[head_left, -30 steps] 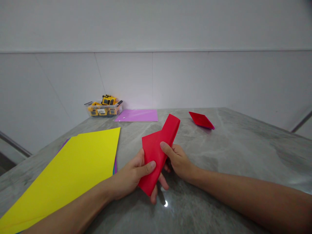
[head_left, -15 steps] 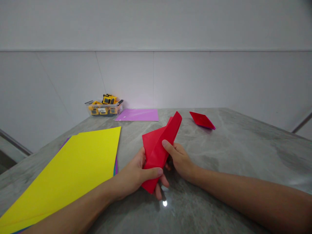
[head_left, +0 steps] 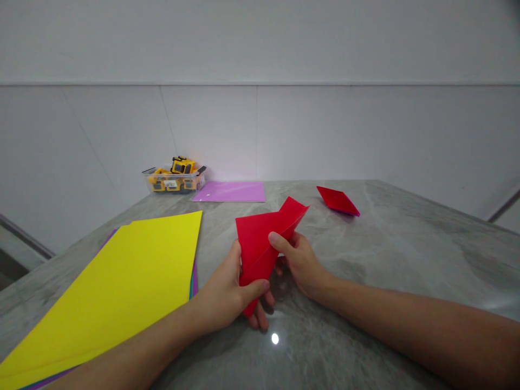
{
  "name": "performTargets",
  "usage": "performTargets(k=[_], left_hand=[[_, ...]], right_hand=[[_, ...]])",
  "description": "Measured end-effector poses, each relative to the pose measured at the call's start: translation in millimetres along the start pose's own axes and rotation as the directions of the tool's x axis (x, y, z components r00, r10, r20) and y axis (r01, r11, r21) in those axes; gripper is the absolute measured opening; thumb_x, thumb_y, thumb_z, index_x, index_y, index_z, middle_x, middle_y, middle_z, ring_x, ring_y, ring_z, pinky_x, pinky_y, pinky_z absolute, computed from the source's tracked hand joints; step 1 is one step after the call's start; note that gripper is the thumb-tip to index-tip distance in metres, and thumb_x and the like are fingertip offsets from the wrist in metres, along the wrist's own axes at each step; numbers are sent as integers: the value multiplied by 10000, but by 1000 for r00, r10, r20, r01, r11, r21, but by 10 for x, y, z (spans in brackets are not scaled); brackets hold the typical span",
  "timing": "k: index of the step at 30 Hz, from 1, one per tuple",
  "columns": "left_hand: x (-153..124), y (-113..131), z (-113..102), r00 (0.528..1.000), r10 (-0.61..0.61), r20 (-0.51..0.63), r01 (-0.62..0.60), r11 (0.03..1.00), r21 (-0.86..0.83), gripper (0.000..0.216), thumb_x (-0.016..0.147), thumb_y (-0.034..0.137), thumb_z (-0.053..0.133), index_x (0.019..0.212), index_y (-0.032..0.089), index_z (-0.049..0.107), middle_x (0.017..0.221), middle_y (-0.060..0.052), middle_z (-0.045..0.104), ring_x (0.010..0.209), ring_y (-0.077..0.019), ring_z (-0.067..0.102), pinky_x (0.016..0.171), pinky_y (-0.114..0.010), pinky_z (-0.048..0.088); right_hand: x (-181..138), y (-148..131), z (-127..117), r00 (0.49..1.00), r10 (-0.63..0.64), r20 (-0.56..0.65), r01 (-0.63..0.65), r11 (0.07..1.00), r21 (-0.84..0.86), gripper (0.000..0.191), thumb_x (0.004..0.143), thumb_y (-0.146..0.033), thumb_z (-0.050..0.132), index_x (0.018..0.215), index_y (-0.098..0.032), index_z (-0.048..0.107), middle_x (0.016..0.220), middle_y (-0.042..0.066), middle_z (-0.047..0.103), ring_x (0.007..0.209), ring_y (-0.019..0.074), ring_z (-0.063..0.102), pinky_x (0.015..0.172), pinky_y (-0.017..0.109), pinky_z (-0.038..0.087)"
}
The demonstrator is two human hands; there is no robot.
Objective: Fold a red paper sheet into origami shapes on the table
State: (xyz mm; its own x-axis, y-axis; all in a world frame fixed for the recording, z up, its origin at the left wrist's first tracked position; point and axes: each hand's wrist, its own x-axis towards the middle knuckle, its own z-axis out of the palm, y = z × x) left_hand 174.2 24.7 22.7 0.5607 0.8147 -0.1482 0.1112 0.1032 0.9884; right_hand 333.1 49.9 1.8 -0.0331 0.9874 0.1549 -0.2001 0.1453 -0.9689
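Observation:
A folded red paper (head_left: 260, 238) is held up just above the grey marble table (head_left: 406, 254), in front of me. My left hand (head_left: 231, 292) is closed round its lower pointed end, thumb across the front. My right hand (head_left: 298, 262) pinches its right side, thumb on the front and fingers behind. The paper's upper flap spreads to the right into a wide wedge.
A stack of coloured sheets with a yellow sheet (head_left: 117, 287) on top lies at the left. A purple sheet (head_left: 231, 191) and a clear box of yellow toy vehicles (head_left: 174, 177) sit at the back. Another folded red paper (head_left: 337, 200) lies at the back right.
The red paper has been opened out from a narrow strip into a wider wedge. My left hand has slid down to its lower tip; my right hand has stayed on the right side.

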Motion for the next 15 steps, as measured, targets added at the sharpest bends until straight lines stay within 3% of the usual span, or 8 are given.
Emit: performTargets(k=[9,15], left_hand=[[-31,17,-30,999,13,42,-15,999,36,571,853,280,612,1267,235,221,762,-41,696,495,-183,677,420,-223,513],[-5,-26,-67,998,-12,69,18,997,-78,516,841,286,638,1228,201,308,778,-76,721,529,-202,696,455,-246,537]], right_hand=[[50,26,-6,989,94,-112,-75,984,163,387,698,-492,712,714,-145,541,532,-29,514,422,74,412,367,183,267],[55,32,-14,996,54,-78,-44,991,128,410,706,-528,702,687,-156,532,497,-44,491,390,72,385,353,195,259]])
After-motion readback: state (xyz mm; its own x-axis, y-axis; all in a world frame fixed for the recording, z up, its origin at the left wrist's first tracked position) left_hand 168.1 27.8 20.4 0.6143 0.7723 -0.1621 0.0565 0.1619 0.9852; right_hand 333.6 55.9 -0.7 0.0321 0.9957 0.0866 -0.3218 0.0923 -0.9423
